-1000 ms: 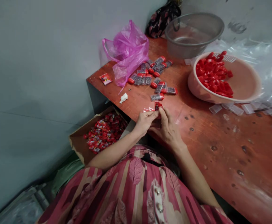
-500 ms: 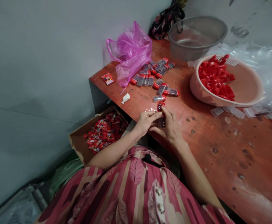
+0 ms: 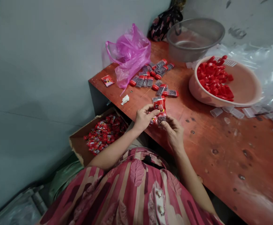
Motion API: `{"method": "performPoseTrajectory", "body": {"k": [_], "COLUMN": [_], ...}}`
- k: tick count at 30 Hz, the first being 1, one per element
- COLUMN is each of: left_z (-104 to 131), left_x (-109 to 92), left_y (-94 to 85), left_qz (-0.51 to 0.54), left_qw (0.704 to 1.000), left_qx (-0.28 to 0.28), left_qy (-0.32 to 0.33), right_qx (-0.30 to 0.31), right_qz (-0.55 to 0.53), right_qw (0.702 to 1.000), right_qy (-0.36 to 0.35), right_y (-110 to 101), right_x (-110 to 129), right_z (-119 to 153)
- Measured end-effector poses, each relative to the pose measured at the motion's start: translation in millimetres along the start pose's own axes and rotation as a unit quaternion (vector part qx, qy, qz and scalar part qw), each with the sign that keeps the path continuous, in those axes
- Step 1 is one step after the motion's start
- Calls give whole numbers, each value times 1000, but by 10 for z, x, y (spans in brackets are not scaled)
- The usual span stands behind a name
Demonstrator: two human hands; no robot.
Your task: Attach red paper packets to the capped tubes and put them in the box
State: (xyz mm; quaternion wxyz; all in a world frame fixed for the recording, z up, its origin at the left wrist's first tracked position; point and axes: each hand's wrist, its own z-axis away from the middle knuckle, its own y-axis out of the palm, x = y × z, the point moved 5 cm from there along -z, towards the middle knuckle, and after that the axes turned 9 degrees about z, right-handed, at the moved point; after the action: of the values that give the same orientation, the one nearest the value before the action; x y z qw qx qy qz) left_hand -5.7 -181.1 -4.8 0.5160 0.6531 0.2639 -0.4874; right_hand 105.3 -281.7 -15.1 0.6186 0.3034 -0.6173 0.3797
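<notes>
My left hand [image 3: 143, 119] is closed, its thumb and fingers pinching a small red printed packet [image 3: 159, 104] over the table's front edge. At the packet's lower end shows a small clear container [image 3: 161, 119] with dark contents. The thumb and fingers of my right hand [image 3: 175, 134] close on that lower end from the right. Whether the container lies fully inside the packet, I cannot tell. Just beyond my hands lie several clear containers with red caps [image 3: 161, 90], filled with dark pieces.
A pink basin [image 3: 246, 82] holds red caps [image 3: 213, 78]. Behind it stand a grey basin [image 3: 194, 50] and a heap of clear empty containers [image 3: 267, 75]. A pink plastic bag [image 3: 133, 53], a flat red packet [image 3: 107, 80] and crumpled white tissue [image 3: 125, 99] lie left. Below, a cardboard box [image 3: 76, 142] holds filled packets.
The packet has turned so that its red printed face shows between my hands. My right hand has shifted down and right, from over the packet to its lower end.
</notes>
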Motion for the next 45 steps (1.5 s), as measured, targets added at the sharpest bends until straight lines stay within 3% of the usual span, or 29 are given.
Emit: {"method": "performPoseTrajectory", "body": {"k": [5,11,17,21,25,28,36,42,45], "left_z": [-29,-44,-77,-68,-55,-46,-51,-10,-19], "left_x": [-95,-145,-88,-126,-63,10,62,-27,6], "left_y": [-6,52,56,79,79,76,95,65,20], "left_qz": [-127,-205,-188,-182,-73,-56,-106,-192,-188], "left_qw": [990,974,981,981,993,992,994,980,979], "left_qx": [12,28,21,52,93,98,8,-35,-63], "left_qy": [52,88,51,52,-18,-53,-9,50,49], "right_qx": [-7,9,24,23,6,14,4,-4,7], "right_qz": [17,-3,1,-7,1,39,143,155,136], "right_qw": [1000,1000,1000,1000,1000,999,987,984,988], "right_qy": [-9,3,-8,20,13,-18,-74,-83,-74], "right_y": [-22,-8,-9,-42,-89,-91,-61,-54,-49], "right_x": [-52,-136,-163,-242,-235,-170,-86,-132,-165], "right_z": [18,39,28,23,20,23,56,66,55]}}
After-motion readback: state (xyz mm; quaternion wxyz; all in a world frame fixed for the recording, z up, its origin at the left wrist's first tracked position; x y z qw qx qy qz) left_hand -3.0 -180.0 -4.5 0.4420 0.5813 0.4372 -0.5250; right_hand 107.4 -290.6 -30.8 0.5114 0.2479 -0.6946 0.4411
